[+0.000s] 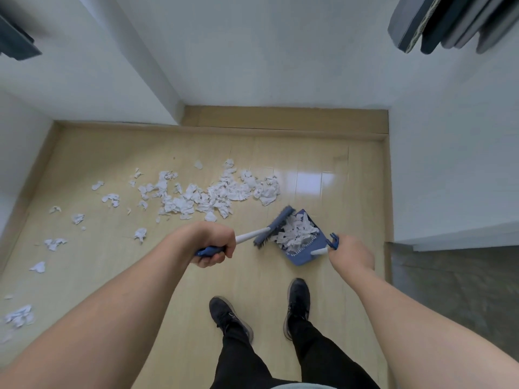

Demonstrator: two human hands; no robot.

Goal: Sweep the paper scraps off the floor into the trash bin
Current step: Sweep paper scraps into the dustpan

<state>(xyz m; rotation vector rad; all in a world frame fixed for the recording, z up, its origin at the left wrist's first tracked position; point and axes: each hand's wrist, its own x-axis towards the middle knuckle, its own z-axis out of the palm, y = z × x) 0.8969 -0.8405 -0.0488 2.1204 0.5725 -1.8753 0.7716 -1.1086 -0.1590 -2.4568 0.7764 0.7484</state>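
Paper scraps (196, 196) lie scattered across the floor (112, 153) from its left edge to the middle. The left hand (214, 244) grips the broom (276, 226) handle, bristles at the dustpan's mouth. The right hand (351, 252) holds the handle of the dustpan (304, 255), which is loaded with scraps.

White paper scraps (207, 193) strewn on floor; dustpan (302, 255) approx. full.

Both bare arms reach forward from the bottom corners of the frame. The left hand (214, 245), near the middle, has its fingers curled tight round a handle. The right hand (351, 255), to the right of the middle, grips another handle, knuckles up. Two legs in black stand at the bottom middle.
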